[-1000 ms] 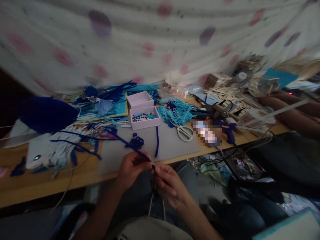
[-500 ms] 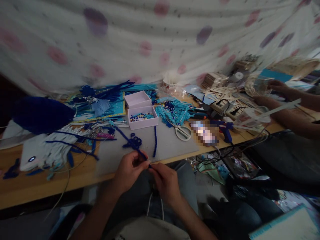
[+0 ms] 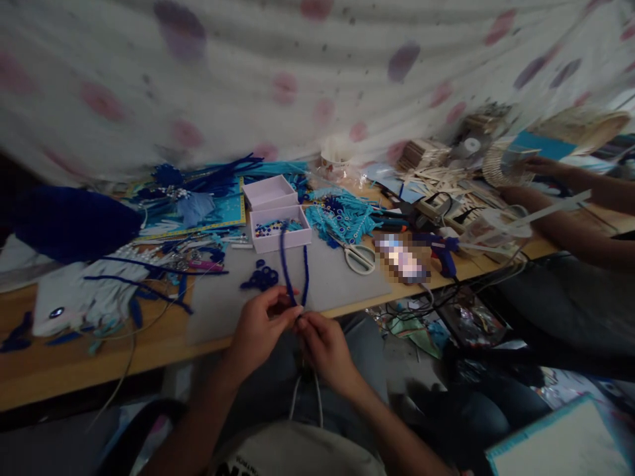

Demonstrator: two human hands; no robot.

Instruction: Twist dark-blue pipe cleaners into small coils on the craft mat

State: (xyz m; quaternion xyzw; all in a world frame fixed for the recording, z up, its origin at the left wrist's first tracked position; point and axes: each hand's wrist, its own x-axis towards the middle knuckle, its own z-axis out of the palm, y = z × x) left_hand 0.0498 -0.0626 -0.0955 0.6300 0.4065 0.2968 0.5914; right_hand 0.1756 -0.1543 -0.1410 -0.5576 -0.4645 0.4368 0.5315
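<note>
A dark blue pipe cleaner (image 3: 284,261) rises from between my two hands, its free end up near the white box. My left hand (image 3: 262,328) pinches it between thumb and fingers. Close beside, my right hand (image 3: 325,347) has its fingertips closed around the pipe cleaner's lower end, which the fingers mostly hide. Just beyond them, another blue pipe cleaner (image 3: 305,274) lies on the grey mat (image 3: 337,284). Several small coiled blue rings (image 3: 260,274) sit in a cluster left of it.
A white box (image 3: 280,241) holds small beads and bits, with scissors (image 3: 360,259) to its right. Farther right are a blue glue gun (image 3: 443,253) and a plastic cup (image 3: 496,228). Another person's arms (image 3: 555,218) reach in from the right. Blue craft pieces crowd the left side.
The held pipe cleaner has swung from leaning far left to standing nearly upright. My hands stay together in about the same place, and the view has shifted slightly.
</note>
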